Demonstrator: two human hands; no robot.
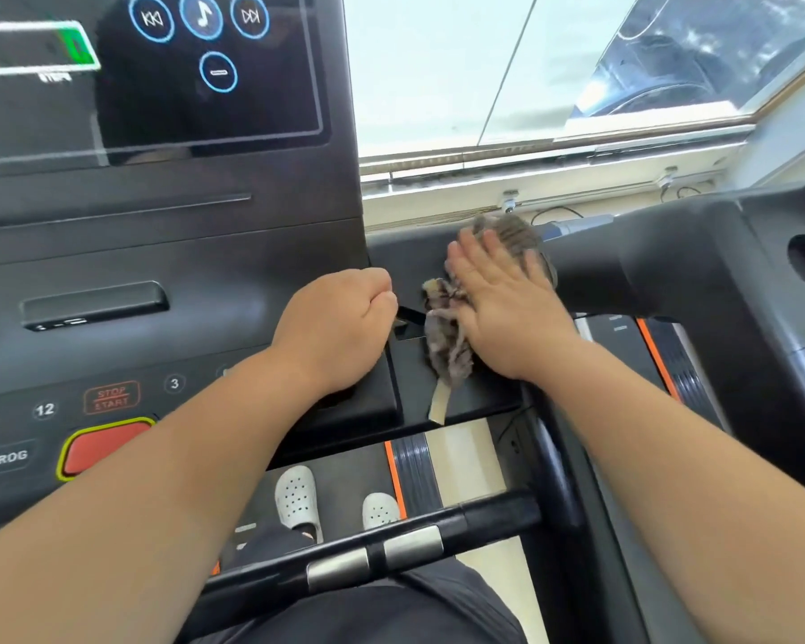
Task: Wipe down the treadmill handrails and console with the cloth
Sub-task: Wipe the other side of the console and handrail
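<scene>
The black treadmill console (168, 253) fills the left, with its dark screen (159, 76) above and a button panel below. My right hand (498, 299) lies flat, fingers together, pressing a grey-brown cloth (447, 350) onto the console's right wing, where the right handrail (647, 271) begins. The cloth bunches out beyond my fingertips and hangs below my palm, a pale tag dangling at its bottom. My left hand (340, 327) rests as a closed fist on the console edge just left of the cloth, apart from it, nothing visible in it.
A red stop button (105, 446) and number keys sit at lower left. A front crossbar with metal sensor plates (372, 555) runs below my arms. My feet in white clogs (298, 499) stand on the belt. A window (530, 72) and sill lie beyond.
</scene>
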